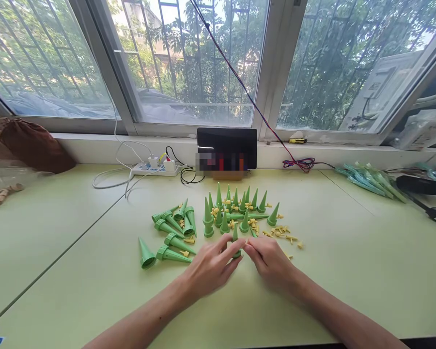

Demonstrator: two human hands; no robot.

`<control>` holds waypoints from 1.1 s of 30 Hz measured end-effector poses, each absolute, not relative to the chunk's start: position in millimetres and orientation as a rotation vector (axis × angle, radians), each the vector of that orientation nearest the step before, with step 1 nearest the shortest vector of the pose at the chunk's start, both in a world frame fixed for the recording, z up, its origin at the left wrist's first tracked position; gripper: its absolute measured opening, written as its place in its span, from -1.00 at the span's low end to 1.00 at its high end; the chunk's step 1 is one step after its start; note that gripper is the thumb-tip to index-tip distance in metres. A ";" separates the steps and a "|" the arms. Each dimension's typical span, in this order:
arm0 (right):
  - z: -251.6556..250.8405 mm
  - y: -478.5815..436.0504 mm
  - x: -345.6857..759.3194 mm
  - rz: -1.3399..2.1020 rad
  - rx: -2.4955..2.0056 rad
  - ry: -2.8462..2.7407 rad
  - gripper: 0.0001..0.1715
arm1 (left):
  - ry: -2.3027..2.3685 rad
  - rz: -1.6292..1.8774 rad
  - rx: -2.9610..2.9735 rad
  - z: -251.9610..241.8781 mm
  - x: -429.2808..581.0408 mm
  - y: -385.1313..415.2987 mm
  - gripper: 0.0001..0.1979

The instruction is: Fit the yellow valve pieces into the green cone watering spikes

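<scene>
My left hand (215,259) is closed around a green plastic cone spike (235,233), which stands point up near the middle of the table. Close against its right side, my right hand (271,257) pinches a small yellow piece (246,242), mostly hidden by the fingers. Just beyond both hands, several green spikes (244,222) stand upright with yellow valve pieces (253,224) among them. To the left lies a loose group of green spikes (170,227) on their sides, and one wide-mouthed cone (146,253) sits apart. Loose yellow valves (281,232) are scattered beyond my right hand.
The pale green table (94,286) runs up to a window sill. A dark-screened tablet (227,148) leans there, with a power strip (156,168) and cables to its left. Bundled wires (298,165), bagged tubing (372,179) and black straps are at the right. A brown bag (36,145) lies far left.
</scene>
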State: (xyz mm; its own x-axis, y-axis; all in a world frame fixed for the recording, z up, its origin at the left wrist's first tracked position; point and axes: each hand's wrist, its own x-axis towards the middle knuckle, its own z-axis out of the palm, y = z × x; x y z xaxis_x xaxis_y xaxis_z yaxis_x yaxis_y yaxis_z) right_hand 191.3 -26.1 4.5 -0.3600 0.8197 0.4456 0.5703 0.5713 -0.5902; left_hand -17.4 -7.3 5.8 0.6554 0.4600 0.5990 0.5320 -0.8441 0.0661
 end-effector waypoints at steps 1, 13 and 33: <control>4.4 -25.9 191.2 0.435 -1.113 -2.074 -0.53 | -0.833 -0.949 -2.759 5.7 -17.4 -7.2 -0.70; 4.7 -26.0 190.0 0.458 -1.142 -2.046 -0.47 | -0.911 -1.025 -2.849 5.7 -16.2 -6.9 -0.66; 10.3 -24.4 191.2 0.330 -1.041 -1.861 -0.71 | -0.847 -0.718 -3.071 10.7 -12.9 -10.1 -0.61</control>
State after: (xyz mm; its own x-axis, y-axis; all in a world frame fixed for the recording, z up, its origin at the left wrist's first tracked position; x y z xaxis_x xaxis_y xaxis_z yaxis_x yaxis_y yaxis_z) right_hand 191.2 -24.4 10.3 -0.1924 0.7739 0.6033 0.5191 0.6020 -0.6067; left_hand -12.9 -10.1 10.7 0.7696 0.5132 0.3800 0.4588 -0.8583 0.2298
